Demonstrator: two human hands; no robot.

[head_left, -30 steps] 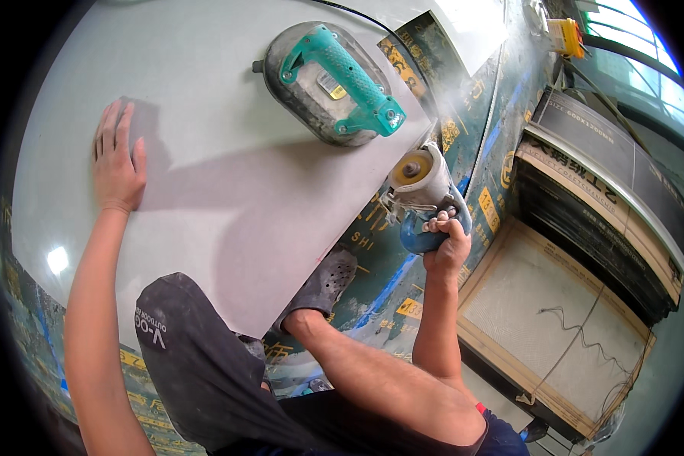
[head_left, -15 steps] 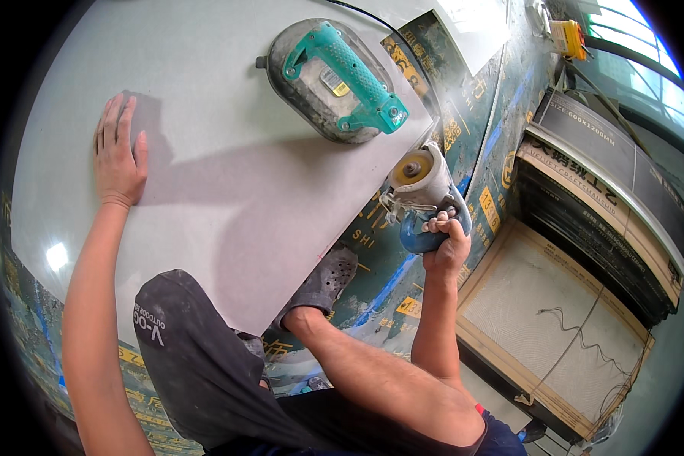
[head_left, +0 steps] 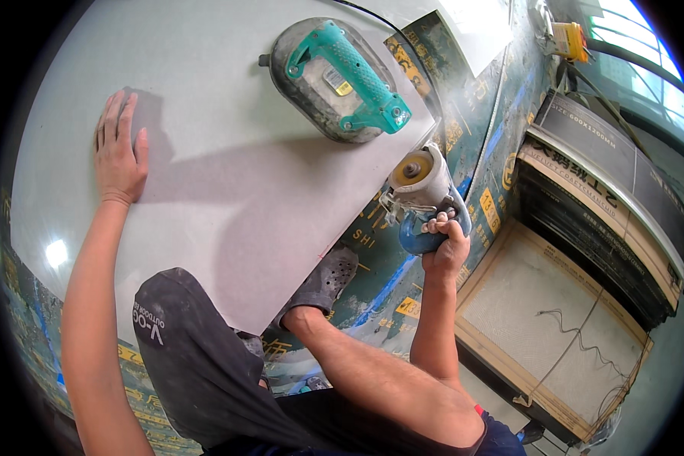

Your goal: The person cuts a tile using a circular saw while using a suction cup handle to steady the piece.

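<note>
My left hand (head_left: 119,156) lies flat on a large pale grey tile (head_left: 205,114), fingers stretched out. My right hand (head_left: 447,242) is wrapped round the blue handle of an angle grinder (head_left: 425,186), dusty and fitted with a yellowish disc. The grinder's disc end sits beside the tile's right edge, near its far right corner; whether it touches cannot be made out. On the tile between my hands, toward the far side, rests a tile vibrator (head_left: 340,80) with a teal handle and a grey oval base.
Dark printed sheeting (head_left: 380,281) covers the floor. Stacked tile boxes (head_left: 596,205) stand at the right, with an open carton (head_left: 539,304) in front, a loose wire lying on it. A black cable (head_left: 425,68) crosses the far side. A yellow bucket (head_left: 568,42) stands far right.
Almost nothing differs. The view has shifted very slightly; both hands, the grinder and the tile vibrator keep their places.
</note>
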